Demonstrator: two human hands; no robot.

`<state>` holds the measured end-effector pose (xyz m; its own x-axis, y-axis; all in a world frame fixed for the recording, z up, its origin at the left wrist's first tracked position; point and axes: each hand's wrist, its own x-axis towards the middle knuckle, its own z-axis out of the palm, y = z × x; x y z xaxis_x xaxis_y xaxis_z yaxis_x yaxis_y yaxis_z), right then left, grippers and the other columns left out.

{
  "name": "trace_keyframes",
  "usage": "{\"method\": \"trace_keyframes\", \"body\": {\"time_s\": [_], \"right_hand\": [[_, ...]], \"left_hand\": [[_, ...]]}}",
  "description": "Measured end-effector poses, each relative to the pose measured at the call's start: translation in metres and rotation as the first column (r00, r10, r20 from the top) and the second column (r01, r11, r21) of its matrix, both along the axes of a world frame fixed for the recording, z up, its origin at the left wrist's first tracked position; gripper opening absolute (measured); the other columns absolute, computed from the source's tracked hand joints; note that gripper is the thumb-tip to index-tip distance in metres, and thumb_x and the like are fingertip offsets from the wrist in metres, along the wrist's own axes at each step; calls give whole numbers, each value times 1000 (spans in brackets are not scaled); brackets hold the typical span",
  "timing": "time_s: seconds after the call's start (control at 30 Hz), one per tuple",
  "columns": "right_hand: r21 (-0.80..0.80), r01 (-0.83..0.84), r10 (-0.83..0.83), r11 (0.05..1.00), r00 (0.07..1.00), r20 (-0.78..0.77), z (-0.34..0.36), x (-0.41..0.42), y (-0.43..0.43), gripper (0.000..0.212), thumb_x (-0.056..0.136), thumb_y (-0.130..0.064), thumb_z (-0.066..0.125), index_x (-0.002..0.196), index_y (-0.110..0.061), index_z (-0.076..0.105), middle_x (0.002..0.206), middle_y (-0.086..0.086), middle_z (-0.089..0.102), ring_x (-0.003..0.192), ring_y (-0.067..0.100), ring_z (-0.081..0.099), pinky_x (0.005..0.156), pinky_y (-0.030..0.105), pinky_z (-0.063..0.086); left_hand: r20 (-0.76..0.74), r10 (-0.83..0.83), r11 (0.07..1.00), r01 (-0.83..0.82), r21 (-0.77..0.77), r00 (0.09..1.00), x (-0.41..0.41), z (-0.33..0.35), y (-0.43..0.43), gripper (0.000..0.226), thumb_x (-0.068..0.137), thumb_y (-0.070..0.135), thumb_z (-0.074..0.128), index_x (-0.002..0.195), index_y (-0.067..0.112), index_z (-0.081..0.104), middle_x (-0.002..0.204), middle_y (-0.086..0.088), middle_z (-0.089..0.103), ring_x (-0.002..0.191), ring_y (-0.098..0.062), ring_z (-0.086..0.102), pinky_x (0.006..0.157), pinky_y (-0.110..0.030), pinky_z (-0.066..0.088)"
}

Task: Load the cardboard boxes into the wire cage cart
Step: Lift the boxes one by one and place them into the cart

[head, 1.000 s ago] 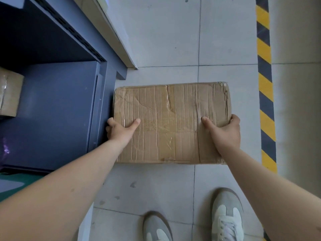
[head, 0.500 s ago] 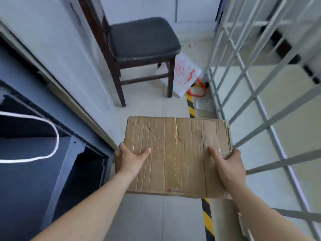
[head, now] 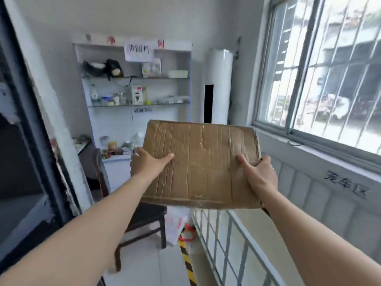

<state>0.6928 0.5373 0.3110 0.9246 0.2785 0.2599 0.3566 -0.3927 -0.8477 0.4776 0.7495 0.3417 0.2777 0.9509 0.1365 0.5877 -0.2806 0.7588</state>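
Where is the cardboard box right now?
Head view, centre: the cardboard box is held aloft between the left hand and right hand, above the top rail of the wire cage cart at lower right.

box [head: 202, 162] between left hand [head: 146, 165] and right hand [head: 260, 175] | cage cart [head: 231, 240] below, right | chair [head: 144, 219] below, left | shelves [head: 134, 79] behind | window [head: 321, 69] right

Left hand [head: 147, 164] and right hand [head: 260, 174] hold cardboard box [head: 203, 159] (creased), seemingly above the cart [head: 227, 242].
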Motion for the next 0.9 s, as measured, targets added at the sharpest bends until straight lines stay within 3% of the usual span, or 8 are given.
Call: {"method": "trace_keyframes", "body": {"time_s": [0.17,0.33,0.53,0.77,0.9], "right_hand": [[117,3,-13,993,997,80,129,-20,-103,72,71,-76,62,109,-17,43,104,6,58,91,26,57,77,37,47],[184,-46,11,982,983,186,198,-19,-193,86,68,-78,64,119,-12,44,107,9,60,90,28,58,77,37,50],[119,-69,43,991,977,208,233,-9,-309,82,72,-76,62,120,-12,39,108,10,59,92,30,58,78,39,50],[79,-22,6,997,980,200,242,-8,-451,87,74,-77,59,125,-8,41,103,8,60,90,29,62,77,41,54],[85,23,-39,996,981,190,236,-19,-526,102,71,-82,56,138,-10,34,118,10,60,100,31,62,84,42,54]], "left_hand": [[69,-19,995,13,96,997,-20,126,-102,122,69,77,63,152,8,6,152,-21,25,138,-39,31,109,-48,34],[152,-23,984,-5,181,988,-32,190,-185,126,68,77,63,153,6,3,153,-20,28,138,-38,33,108,-46,35],[153,-30,965,-11,260,988,-29,212,-299,122,68,79,61,151,4,12,147,-18,39,132,-37,43,100,-44,43],[148,-62,961,19,275,987,-11,217,-424,116,70,77,62,147,2,18,144,-19,38,128,-38,44,93,-45,45],[118,-117,958,81,276,986,-4,216,-486,116,70,78,61,147,2,20,143,-22,38,127,-41,44,96,-49,44]]}}
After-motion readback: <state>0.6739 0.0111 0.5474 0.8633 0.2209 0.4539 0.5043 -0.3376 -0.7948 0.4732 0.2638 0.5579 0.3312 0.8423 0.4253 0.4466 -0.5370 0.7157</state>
